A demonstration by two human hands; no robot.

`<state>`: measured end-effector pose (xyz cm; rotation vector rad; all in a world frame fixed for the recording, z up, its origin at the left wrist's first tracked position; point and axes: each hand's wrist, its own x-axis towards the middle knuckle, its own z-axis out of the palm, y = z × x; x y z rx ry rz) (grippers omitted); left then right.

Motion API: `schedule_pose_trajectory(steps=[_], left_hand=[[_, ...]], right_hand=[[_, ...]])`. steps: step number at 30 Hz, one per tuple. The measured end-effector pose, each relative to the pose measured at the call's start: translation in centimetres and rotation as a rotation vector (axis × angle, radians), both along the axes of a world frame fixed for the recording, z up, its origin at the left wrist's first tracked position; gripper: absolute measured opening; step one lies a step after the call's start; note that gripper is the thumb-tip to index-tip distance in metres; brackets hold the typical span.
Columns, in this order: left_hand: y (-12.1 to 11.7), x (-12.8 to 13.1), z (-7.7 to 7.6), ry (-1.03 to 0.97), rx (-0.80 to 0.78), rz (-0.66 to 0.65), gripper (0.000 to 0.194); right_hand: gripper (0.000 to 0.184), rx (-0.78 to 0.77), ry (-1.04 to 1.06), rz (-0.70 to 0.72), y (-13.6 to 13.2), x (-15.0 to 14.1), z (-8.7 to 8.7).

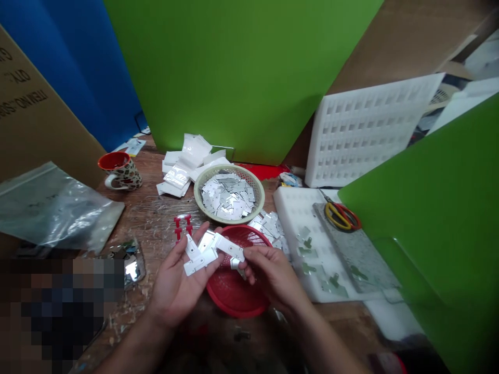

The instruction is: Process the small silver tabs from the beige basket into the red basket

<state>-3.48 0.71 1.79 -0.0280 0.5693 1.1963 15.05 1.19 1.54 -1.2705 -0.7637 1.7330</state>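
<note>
Your left hand [177,280] cradles several flat silvery plates [200,261] in a loose grip. Your right hand [273,270] pinches another plate [230,246] above the red basket [241,293].

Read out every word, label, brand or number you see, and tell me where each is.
"ITEM NO.:S0", brown cardboard box; remaining characters unclear.
"QTY", same box.
"G", same box; the rest is unclear.
Clear plastic bag: faint dark marks, too blurred to read.

Plates [231,247]: shiny metal, as I view them remotely. Red basket [238,298]: smooth plastic. Mug [128,177]: glossy. Carton [39,124]: matt cardboard. Bag [62,213]: shiny plastic film. Table [148,165]: wood-grained.
</note>
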Motion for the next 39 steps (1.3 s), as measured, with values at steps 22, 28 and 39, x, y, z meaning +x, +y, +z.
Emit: schedule_pose_trajectory(steps=[22,28,39], left_hand=[[-0.5,1.2,0.9,-0.050,-0.026,-0.084,0.054],[-0.5,0.9,0.8,-0.027,-0.061,-0.080,0.055],[-0.1,0.7,0.5,-0.048,0.007,-0.077,0.058]], right_hand=[[0.029,1.236,-1.138,0.461,0.6,-0.3,1.8],[0.014,1.307,-0.987,0.425,0.1,-0.1,1.5],[0.022,1.257,-0.880,0.182,-1.4,-0.1,-1.5]])
